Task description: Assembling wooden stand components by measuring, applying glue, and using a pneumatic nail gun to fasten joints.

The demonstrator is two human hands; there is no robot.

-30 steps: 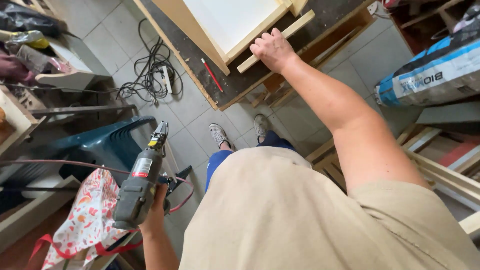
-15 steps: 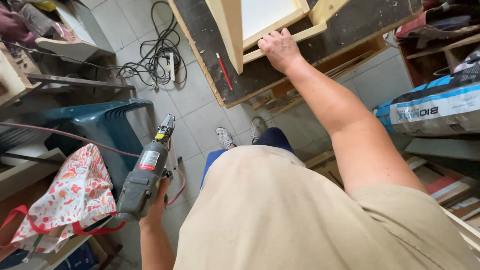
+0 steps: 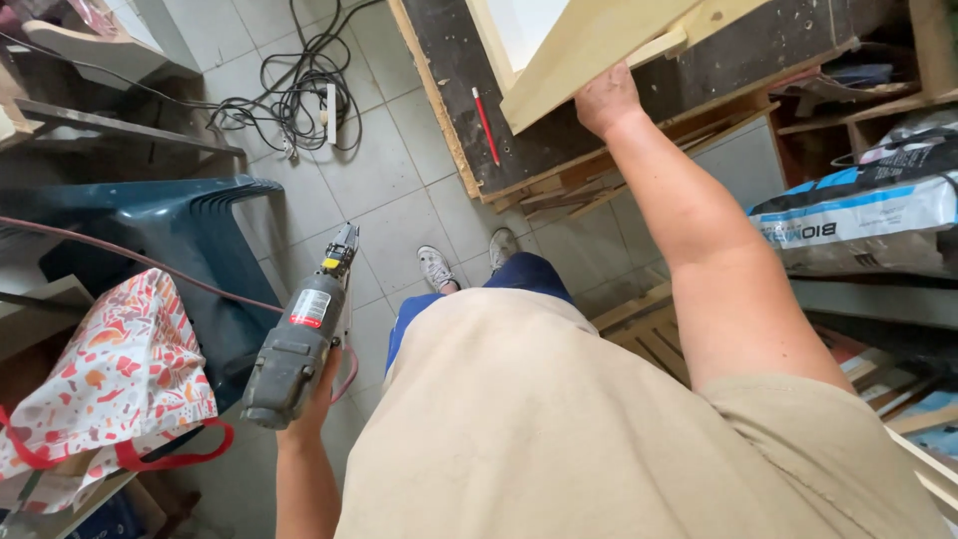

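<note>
Here the left hand (image 3: 317, 399) has its fingers wrapped around a grey power drill (image 3: 299, 344), while the right hand (image 3: 605, 100) grips a pale wooden frame (image 3: 589, 45) on the dark surface (image 3: 454, 70).

Matt grey plastic drill (image 3: 299, 349), pale smooth wooden frame (image 3: 589, 45), glossy floor tiles (image 3: 379, 190)

Grey drill (image 3: 297, 344), red pencil (image 3: 486, 125), dark-teal chair (image 3: 175, 235), red-and-white patterned bag (image 3: 115, 384).
</note>
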